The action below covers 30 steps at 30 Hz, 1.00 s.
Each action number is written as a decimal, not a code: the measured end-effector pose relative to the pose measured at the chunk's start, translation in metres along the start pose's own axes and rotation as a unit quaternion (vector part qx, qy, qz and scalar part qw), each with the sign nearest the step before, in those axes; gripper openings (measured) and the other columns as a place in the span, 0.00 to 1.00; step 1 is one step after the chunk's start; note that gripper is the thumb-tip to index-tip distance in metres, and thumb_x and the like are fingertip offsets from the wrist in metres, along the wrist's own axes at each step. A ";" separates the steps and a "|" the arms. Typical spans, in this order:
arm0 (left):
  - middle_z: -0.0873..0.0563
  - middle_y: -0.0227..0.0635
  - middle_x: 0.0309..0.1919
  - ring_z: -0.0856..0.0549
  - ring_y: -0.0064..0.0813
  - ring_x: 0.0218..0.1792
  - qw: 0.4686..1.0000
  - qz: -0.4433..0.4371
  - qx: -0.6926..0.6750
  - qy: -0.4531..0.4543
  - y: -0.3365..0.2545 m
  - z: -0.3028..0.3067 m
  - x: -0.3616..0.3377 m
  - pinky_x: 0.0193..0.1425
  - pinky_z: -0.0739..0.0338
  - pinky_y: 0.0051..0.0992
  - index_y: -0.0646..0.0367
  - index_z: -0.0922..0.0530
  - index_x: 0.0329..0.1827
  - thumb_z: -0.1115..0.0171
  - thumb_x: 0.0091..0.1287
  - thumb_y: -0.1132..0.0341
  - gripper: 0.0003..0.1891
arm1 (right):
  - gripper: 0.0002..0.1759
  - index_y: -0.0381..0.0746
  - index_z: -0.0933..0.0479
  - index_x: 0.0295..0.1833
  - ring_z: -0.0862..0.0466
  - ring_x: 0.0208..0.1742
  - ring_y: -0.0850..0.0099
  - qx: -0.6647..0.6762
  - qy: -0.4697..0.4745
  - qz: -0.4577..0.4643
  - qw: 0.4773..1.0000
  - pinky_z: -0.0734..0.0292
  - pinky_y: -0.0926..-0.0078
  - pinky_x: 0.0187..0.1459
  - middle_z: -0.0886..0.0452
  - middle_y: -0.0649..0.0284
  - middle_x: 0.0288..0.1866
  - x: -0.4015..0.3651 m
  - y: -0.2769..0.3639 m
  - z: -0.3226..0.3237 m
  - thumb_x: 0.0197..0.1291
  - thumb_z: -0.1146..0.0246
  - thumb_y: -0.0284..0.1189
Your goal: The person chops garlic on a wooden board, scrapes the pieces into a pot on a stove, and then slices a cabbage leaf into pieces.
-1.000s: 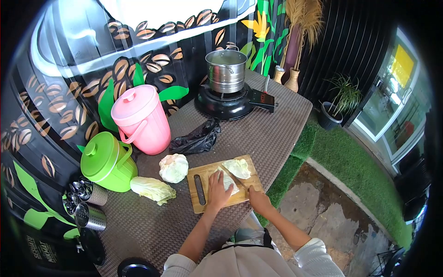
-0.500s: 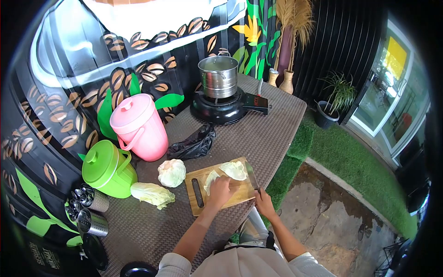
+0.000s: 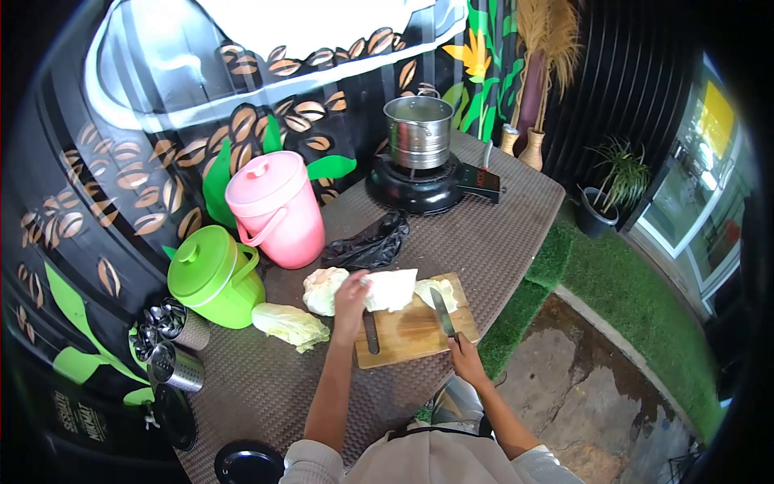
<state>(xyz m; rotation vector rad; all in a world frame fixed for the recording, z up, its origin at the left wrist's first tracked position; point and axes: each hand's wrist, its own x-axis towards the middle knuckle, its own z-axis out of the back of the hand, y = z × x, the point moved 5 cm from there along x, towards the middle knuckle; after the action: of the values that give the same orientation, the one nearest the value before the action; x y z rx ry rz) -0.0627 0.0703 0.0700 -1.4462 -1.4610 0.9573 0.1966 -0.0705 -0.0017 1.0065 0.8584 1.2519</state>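
Observation:
My left hand (image 3: 350,302) pinches the edge of a pale cabbage leaf (image 3: 392,290), lifted above the far left part of the wooden cutting board (image 3: 407,335). My right hand (image 3: 468,360) is wrapped round the handle of a knife (image 3: 441,310), its blade pointing away from me over the board's right side. Beside the blade, another cabbage piece (image 3: 446,292) lies on the board. A round cabbage (image 3: 321,289) sits just left of the board, partly hidden by my left hand. Nearer me on the left lies a long napa cabbage (image 3: 289,325).
A steel pot (image 3: 419,133) stands on a black portable stove (image 3: 415,187) at the back. Pink (image 3: 282,214) and green (image 3: 214,278) lidded buckets line the wall. A black plastic bag (image 3: 375,244) lies behind the board. Cutlery holders (image 3: 179,367) stand at the left.
My left hand has risen from the board and moved left with the cabbage leaf. The knife has shifted from the board's right edge in over the board. The view has turned slightly.

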 end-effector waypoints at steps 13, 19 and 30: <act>0.20 0.40 0.52 0.23 0.41 0.54 0.724 -0.232 0.586 -0.280 -0.046 0.089 -0.012 0.60 0.32 0.40 0.59 0.21 0.52 0.35 0.57 0.74 0.18 | 0.14 0.33 0.33 0.38 0.20 0.25 0.56 -0.008 0.053 -0.011 0.998 0.28 0.61 0.31 0.26 0.53 0.21 0.004 0.004 -0.030 0.70 0.48 0.35; 0.23 0.42 0.57 0.25 0.43 0.57 0.782 -0.315 0.530 -0.090 -0.025 -0.003 -0.029 0.62 0.36 0.44 0.55 0.23 0.56 0.38 0.59 0.73 0.20 | 0.16 0.33 0.33 0.38 0.20 0.24 0.58 -0.032 -0.038 0.031 0.998 0.28 0.62 0.28 0.27 0.54 0.19 0.001 -0.001 -0.012 0.73 0.50 0.36; 0.20 0.41 0.59 0.31 0.43 0.69 0.743 -0.278 0.562 0.234 0.085 -0.120 -0.034 0.71 0.42 0.50 0.57 0.26 0.63 0.39 0.65 0.59 0.24 | 0.19 0.32 0.31 0.46 0.20 0.23 0.59 -0.022 -0.139 -0.019 0.990 0.29 0.64 0.26 0.23 0.53 0.21 -0.020 0.012 0.030 0.75 0.55 0.40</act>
<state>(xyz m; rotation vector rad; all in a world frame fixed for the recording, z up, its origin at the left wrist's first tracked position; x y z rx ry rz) 0.0784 0.0347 0.0301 -0.2472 -0.5847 0.7486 0.2179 -0.0943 0.0194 1.0942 0.6284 1.0641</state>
